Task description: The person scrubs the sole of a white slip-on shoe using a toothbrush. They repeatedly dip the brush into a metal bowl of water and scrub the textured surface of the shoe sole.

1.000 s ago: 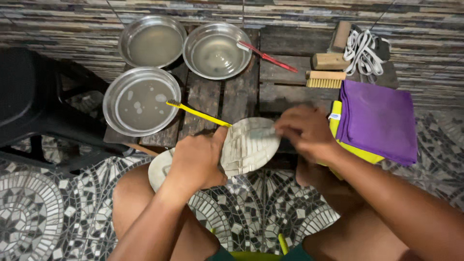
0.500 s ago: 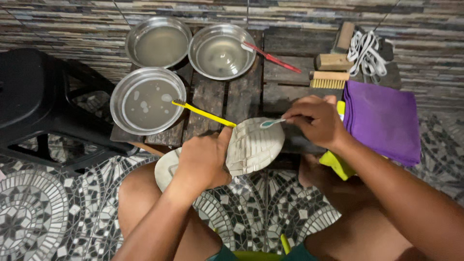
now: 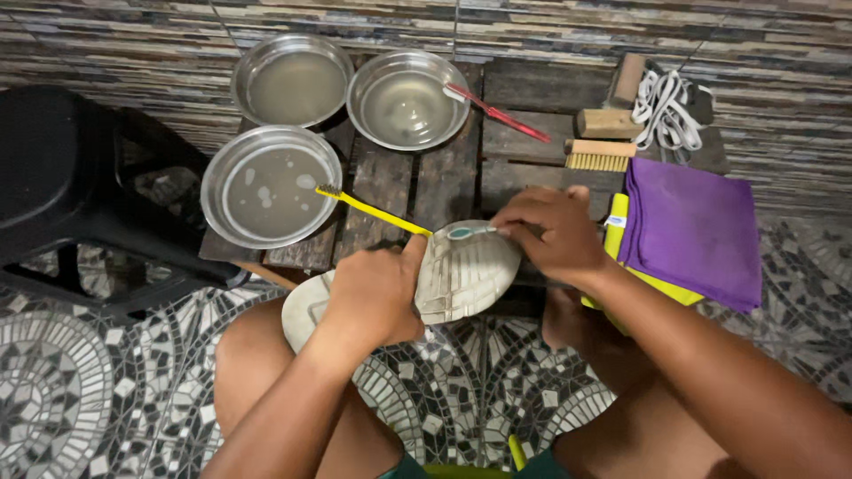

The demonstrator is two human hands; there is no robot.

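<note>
A pale shoe (image 3: 444,279) is lying sole-up over the knees, the left hand (image 3: 377,293) clamping its middle to steady it. The right hand (image 3: 555,235) is pinching a small teal toothbrush (image 3: 470,231) against the toe tread (bristles down). Behind, a yellow toothbrush (image 3: 368,209) is resting on a steel bowl (image 3: 213,191).

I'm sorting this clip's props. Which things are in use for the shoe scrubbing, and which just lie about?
In use:
left hand holding the shoe, sole up
right hand holding a small teal toothbrush on the sole

Lying about:
yellow toothbrush on a steel bowl
red toothbrush
purple cloth
wooden brush
white laces
</note>
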